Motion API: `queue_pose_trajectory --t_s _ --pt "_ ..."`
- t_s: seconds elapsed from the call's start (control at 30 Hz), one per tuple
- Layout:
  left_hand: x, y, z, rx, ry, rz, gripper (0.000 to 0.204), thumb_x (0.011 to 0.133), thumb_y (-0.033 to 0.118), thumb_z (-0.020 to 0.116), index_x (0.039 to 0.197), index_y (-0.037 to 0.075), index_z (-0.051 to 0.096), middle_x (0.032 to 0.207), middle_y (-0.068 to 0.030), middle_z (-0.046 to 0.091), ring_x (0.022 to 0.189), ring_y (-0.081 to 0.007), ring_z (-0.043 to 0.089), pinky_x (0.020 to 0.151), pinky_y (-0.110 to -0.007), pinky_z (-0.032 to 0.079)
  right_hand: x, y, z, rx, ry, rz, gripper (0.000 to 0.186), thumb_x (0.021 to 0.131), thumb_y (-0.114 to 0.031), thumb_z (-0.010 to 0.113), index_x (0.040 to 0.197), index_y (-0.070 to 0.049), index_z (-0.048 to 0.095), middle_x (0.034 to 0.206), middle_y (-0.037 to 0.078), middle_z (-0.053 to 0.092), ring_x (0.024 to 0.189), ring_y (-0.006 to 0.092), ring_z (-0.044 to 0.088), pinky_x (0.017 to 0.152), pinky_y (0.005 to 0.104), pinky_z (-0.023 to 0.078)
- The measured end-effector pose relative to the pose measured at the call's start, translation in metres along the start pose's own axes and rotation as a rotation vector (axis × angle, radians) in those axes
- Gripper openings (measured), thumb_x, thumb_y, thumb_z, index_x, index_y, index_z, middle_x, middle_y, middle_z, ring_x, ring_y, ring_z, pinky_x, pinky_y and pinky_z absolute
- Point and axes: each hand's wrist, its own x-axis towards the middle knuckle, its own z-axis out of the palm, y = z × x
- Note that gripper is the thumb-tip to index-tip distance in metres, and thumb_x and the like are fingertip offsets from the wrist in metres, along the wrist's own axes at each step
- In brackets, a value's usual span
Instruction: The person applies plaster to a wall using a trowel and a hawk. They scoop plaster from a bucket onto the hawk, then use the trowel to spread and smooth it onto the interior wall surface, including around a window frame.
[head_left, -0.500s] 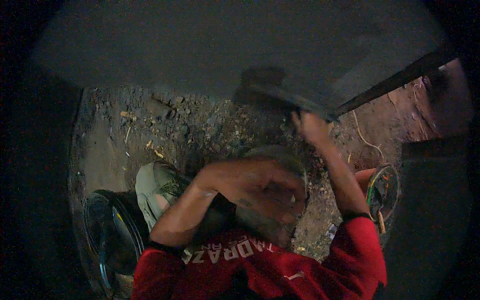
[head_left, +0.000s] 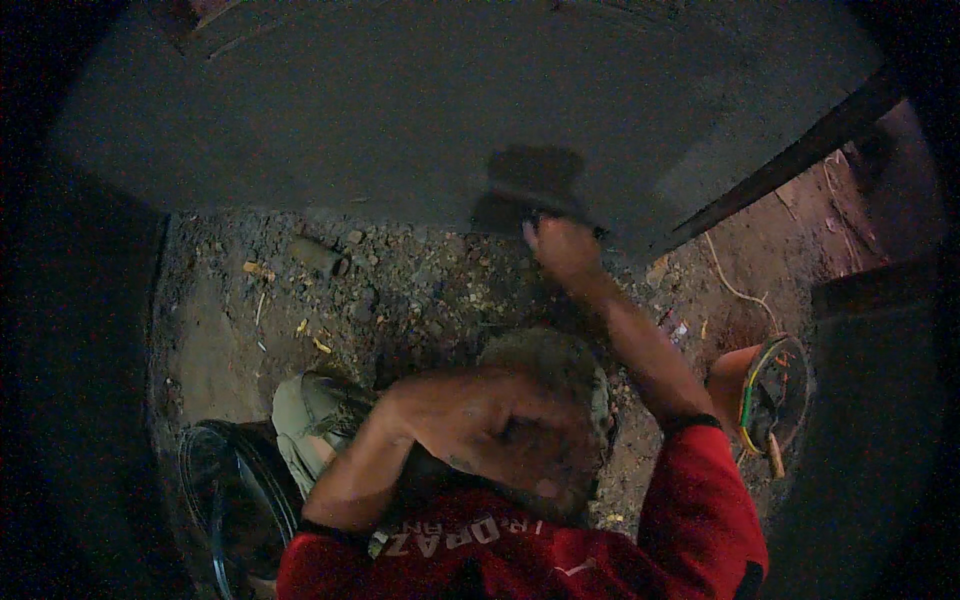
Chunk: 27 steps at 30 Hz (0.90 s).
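In front of me rises a smooth, dark grey wall surface. My right hand reaches out to its lower part, closed round a dark, flat-bladed plastering trowel. The trowel lies against the wall, seen nearly edge-on, and a dark shadow falls just above it. My left hand is bent across in front of my chest, close to my knee. Its fingers are dim and blurred, so whether they hold anything cannot be made out.
Rubble and small stones cover the ground along the wall's foot. An orange bucket with a wooden-handled tool stands at right. A black round tub sits at left. A pale cord lies on the ground at right.
My right hand has moved left along the wall's lower part with the trowel. My left hand has stayed near my knee, slightly lower in view.
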Motion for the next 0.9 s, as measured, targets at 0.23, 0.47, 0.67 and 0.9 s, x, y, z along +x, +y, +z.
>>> queue_pose_trajectory --t_s 0.23,0.47,0.67,0.9 --pt "0.001 0.005 -0.009 -0.109 -0.027 -0.065 0.027 0.087 0.020 0.075 0.108 0.006 0.067 0.085 -0.0018 0.067 0.076 -0.0103 0.059 0.066 -0.029 0.047 -0.041 0.033 -0.164 0.148 0.406 0.167 0.062 0.095 -0.054 0.050 0.072 0.001 0.068 0.069 0.027 0.064 0.063 0.0443 0.064 0.061 0.0529 0.050" --pt "-0.004 -0.006 0.006 -0.118 0.022 -0.078 0.027 0.087 0.024 0.074 0.107 0.007 0.067 0.082 0.0018 0.064 0.073 -0.0077 0.055 0.062 -0.026 0.045 -0.087 0.083 0.002 -0.149 -0.130 0.015 0.039 0.093 -0.037 0.059 0.091 0.002 0.067 0.087 0.026 0.067 0.079 0.0441 0.066 0.072 0.0516 0.053" --pt "0.013 0.005 -0.003 -0.124 -0.051 -0.119 0.029 0.085 0.024 0.075 0.107 0.006 0.067 0.083 -0.0007 0.065 0.076 -0.0117 0.060 0.065 -0.028 0.047 -0.057 0.145 0.082 -0.135 -0.156 -0.018 0.037 0.091 -0.035 0.059 0.091 0.001 0.069 0.092 0.026 0.068 0.087 0.0443 0.066 0.078 0.0526 0.054" --pt "0.003 -0.014 0.001 -0.067 0.018 -0.030 0.029 0.086 0.024 0.074 0.107 0.006 0.067 0.085 -0.0017 0.067 0.078 -0.0127 0.061 0.066 -0.029 0.048 -0.020 0.020 -0.056 -0.090 -0.157 0.046 0.043 0.093 -0.039 0.057 0.090 0.002 0.068 0.095 0.026 0.068 0.092 0.0436 0.065 0.080 0.0524 0.053"
